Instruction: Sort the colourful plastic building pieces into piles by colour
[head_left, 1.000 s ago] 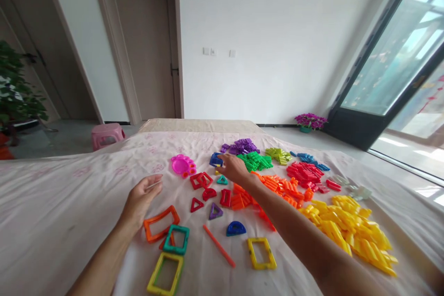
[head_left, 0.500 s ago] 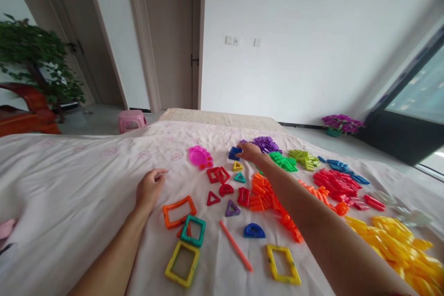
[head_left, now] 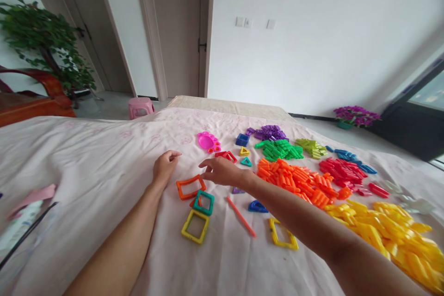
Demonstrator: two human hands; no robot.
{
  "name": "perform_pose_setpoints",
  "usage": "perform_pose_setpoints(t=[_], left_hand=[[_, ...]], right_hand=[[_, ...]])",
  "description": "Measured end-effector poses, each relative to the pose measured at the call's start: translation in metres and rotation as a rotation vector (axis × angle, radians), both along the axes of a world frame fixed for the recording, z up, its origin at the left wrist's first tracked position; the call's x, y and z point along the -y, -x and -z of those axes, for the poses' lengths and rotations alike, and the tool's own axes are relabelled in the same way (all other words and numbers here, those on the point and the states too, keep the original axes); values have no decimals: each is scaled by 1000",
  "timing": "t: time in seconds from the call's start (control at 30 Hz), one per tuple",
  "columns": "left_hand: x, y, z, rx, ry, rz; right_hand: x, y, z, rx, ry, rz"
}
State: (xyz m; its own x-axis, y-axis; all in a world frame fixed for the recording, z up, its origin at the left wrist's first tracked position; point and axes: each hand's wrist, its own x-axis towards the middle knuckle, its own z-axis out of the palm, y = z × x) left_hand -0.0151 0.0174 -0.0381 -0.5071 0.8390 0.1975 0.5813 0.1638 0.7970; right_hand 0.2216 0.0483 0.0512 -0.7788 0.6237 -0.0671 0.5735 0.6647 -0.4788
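My left hand [head_left: 166, 165] hovers over the cloth with thumb and fingertips pressed together; whatever they hold, if anything, is too small to make out. My right hand [head_left: 221, 171] reaches across with fingers apart and nothing visible in them, its fingertips close to an orange magnetic tile frame [head_left: 179, 189]. Below that lie a teal square tile [head_left: 196, 200] and a yellow square tile [head_left: 186, 223]. Red tiles [head_left: 227, 155] are partly covered by my right hand. Beyond are a stack of blue square tiles [head_left: 242, 139], a yellow triangle [head_left: 244, 151] and a teal triangle [head_left: 246, 162].
A pink paw-shaped piece [head_left: 206, 141] lies farther back. To the right spread piles of purple [head_left: 270, 132], green [head_left: 280, 150], orange [head_left: 294, 178], red [head_left: 342, 171] and yellow pieces [head_left: 391, 231]. An orange stick [head_left: 242, 217] and a yellow rectangular frame [head_left: 274, 233] lie nearer me.
My right hand has left the blue tiles and come back left, near the orange frame. The blue tiles stay in place. My left hand has shifted slightly right in view as the camera turned.
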Motion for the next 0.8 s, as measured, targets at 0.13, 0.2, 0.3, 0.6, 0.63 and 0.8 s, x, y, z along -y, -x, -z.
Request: perform_pose_setpoints(t=[0.13,0.2,0.3,0.6,0.63,0.8], left_hand=[[1,1,-1,12,-6,23],[1,2,0,19,-10,23],[0,3,1,24,-19,19],[0,1,1,43,-39,25],[0,1,1,52,-43,23],[4,-4,-5,144,-90,54]], right_hand=[[13,14,16,75,60,94],[11,12,19,45,50,180],[13,2,14,18,-37,298],[61,-23,4,76,4,32],[64,-23,7,72,-1,25],[61,-27,16,-60,249,101]])
